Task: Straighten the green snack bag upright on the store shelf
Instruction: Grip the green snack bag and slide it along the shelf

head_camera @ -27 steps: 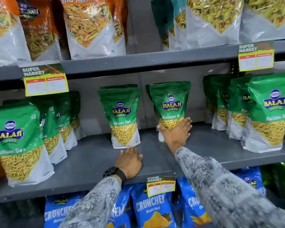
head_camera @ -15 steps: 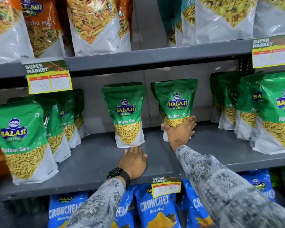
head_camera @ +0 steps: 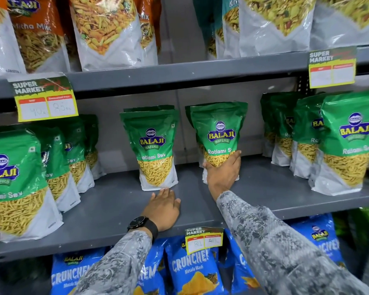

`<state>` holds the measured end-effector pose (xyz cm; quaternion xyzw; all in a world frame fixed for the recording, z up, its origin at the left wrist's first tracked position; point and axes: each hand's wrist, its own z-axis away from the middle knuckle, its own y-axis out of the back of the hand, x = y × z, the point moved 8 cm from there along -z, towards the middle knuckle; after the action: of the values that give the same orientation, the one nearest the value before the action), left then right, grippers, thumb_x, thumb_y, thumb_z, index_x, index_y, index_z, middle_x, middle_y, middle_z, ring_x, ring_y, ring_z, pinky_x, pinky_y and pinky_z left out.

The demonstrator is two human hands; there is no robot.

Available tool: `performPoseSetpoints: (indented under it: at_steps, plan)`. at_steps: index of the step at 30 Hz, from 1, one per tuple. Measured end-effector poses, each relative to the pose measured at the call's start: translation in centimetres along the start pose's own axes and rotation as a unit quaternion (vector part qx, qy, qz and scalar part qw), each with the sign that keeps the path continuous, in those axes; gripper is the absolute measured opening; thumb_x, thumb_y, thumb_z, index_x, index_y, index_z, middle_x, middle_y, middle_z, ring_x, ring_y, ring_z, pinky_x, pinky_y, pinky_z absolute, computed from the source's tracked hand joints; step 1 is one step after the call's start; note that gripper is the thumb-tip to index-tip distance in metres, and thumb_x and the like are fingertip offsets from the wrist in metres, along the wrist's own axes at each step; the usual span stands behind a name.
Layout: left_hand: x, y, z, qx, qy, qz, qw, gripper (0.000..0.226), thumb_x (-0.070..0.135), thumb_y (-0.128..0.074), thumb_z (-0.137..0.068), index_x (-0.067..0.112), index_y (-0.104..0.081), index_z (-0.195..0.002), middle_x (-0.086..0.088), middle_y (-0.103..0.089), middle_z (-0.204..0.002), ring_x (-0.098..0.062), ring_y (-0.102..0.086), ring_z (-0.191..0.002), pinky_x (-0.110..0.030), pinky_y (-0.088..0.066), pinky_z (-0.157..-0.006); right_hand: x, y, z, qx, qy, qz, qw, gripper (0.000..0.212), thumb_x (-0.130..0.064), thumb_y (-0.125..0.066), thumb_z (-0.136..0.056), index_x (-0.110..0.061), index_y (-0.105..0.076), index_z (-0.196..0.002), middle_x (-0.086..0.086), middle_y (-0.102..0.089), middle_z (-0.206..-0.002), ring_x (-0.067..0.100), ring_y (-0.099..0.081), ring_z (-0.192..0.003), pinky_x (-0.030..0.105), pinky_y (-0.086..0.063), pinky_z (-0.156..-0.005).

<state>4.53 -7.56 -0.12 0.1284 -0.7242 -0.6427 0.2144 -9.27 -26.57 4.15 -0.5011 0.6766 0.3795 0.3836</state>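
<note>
Orange snack bags (head_camera: 36, 39) stand above, blue chip bags (head_camera: 192, 271) below, and yellow price tags (head_camera: 46, 103) hang at the edges

Bright even light is falling from above, glare is streaking the glossy green bags (head_camera: 349, 107) at right, shadow is pooling under the upper shelf (head_camera: 179, 73), and wide-angle distortion is bowing the blurred edges
</note>
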Motion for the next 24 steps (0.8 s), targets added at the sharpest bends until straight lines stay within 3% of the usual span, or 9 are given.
performPoseSetpoints:
  at_steps: [15, 24]
  plan:
    - [0.1, 0.0, 0.0, -0.001, 0.002, 0.003, 1.000, 0.060, 0.041, -0.020, -0.105, 0.008, -0.026, -0.156, -0.012, -0.018, -0.168, -0.025, -0.014, -0.156, -0.046, -0.008, -0.127, -0.4, 7.9, 3.7, 0.003, 0.009, -0.023, 1.000, 0.129, -0.029, -0.096, -0.066, -0.003, -0.014, -0.162, 0.017, -0.034, -0.163, 0.035, -0.032, -0.151, 0.049, -0.031, -0.123]
    - [0.1, 0.2, 0.0, 0.011, -0.002, 0.003, 1.000, 0.051, 0.037, -0.023, -0.106, 0.007, -0.042, -0.142, -0.017, -0.034, -0.160, -0.029, -0.029, -0.151, -0.050, -0.018, -0.123, -1.0, 12.0, 5.6, -0.011, 0.011, -0.032, 0.999, 0.128, -0.028, -0.096, -0.066, -0.008, -0.016, -0.163, 0.013, -0.033, -0.164, 0.031, -0.032, -0.151, 0.049, -0.030, -0.124]
